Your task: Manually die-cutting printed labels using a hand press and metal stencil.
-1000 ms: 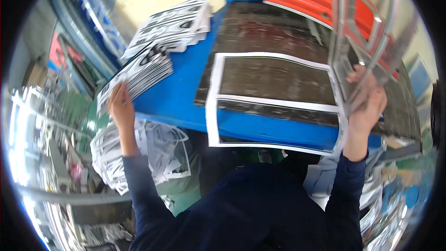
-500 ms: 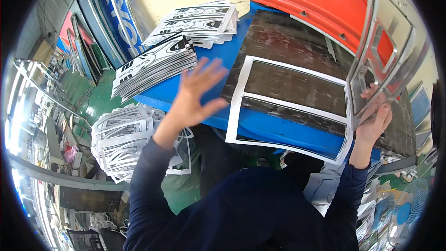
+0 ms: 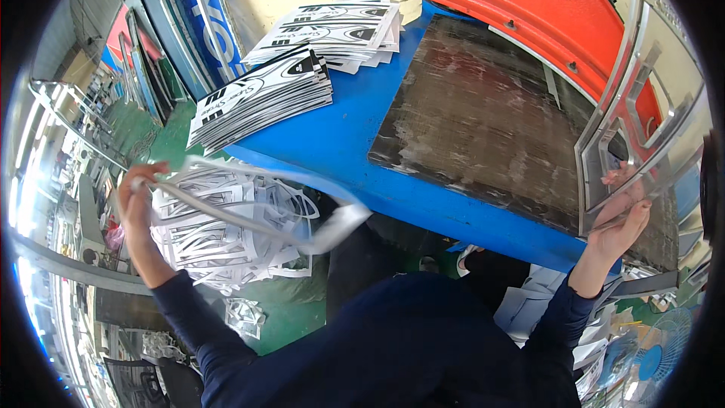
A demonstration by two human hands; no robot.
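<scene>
Out to the left, my left hand (image 3: 139,208) grips a white paper frame (image 3: 249,219), the cut-out border of a sheet, blurred by motion. The frame hangs over a big heap of similar paper offcuts (image 3: 219,245) beside the table. My right hand (image 3: 621,227) holds a clear cutting die (image 3: 604,159) by its lower edge. This see-through plate carries raised metal-looking outlines and stands tilted up above the right end of a dark, scuffed cutting board (image 3: 483,121). Some fingers show through the clear plate.
Two stacks of printed black-and-white sheets, a near stack (image 3: 264,98) and a far stack (image 3: 332,30), lie on the blue table (image 3: 340,136). A red machine part (image 3: 544,7) overhangs the board's far side. A blue fan (image 3: 653,359) stands at lower right.
My left hand has taken the paper frame off the board and swung it left over the offcut heap. My right hand still holds the die upright at the right.
</scene>
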